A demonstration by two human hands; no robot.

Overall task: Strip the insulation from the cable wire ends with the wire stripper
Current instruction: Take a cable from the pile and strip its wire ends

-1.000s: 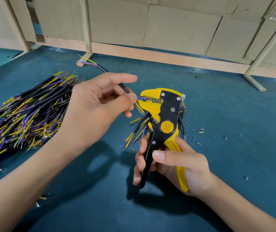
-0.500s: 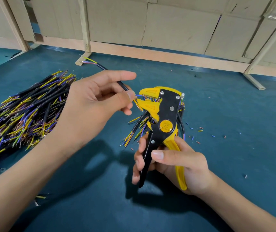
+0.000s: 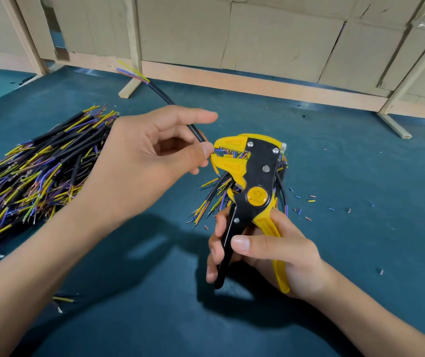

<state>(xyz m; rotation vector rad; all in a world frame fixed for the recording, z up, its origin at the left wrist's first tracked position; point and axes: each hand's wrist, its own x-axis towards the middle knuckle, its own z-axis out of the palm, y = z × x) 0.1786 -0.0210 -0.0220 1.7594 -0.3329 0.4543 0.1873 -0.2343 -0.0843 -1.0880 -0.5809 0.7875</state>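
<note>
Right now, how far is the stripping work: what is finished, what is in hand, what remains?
Done: insulation bits lie scattered on the mat, and a small bunch of cables sits behind the wire stripper. In hand: the left hand pinches one black cable, feeding its wires into the stripper's yellow head, while the right hand grips the handles. Left: probably the large pile, though I cannot tell which ends there are stripped.

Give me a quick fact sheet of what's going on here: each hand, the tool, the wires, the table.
left hand: pinches a black cable, feeding its end wires into the tool's head
right hand: grips the handles of the wire stripper
wire pile: many black cables, lying left
smaller bunch: behind the tool
table: dark teal, dotted with insulation scraps
</note>
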